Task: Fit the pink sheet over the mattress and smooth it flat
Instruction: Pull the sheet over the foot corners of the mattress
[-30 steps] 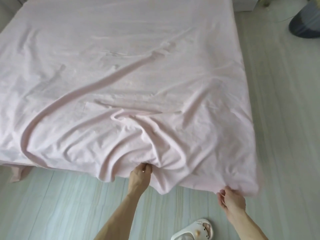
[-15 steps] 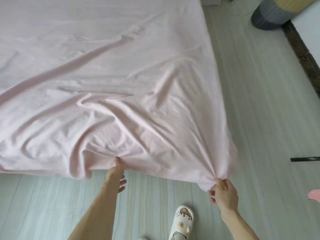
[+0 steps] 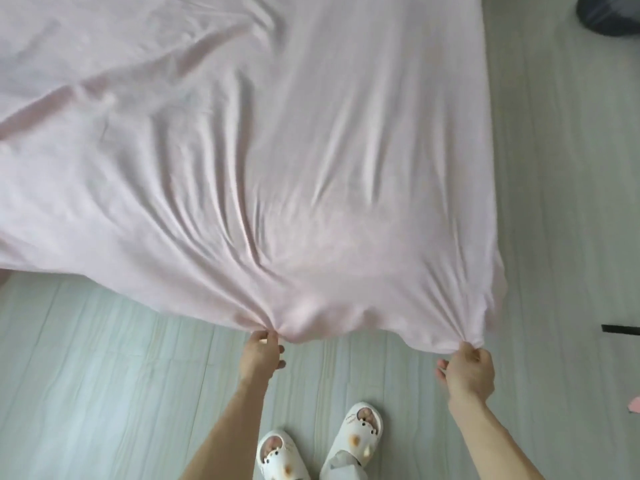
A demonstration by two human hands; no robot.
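Pinching the near edge of the pink sheet tight with the left hand and the right hand.

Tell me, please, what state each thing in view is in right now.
Pale pink fabric sheet: spread out, creased, its near edge pulled out over the pale plank floor.
Left hand: pinches the sheet's near edge.
Right hand: grips the sheet near its right corner.
White rubber slippers: worn on both feet, flat on the floor.
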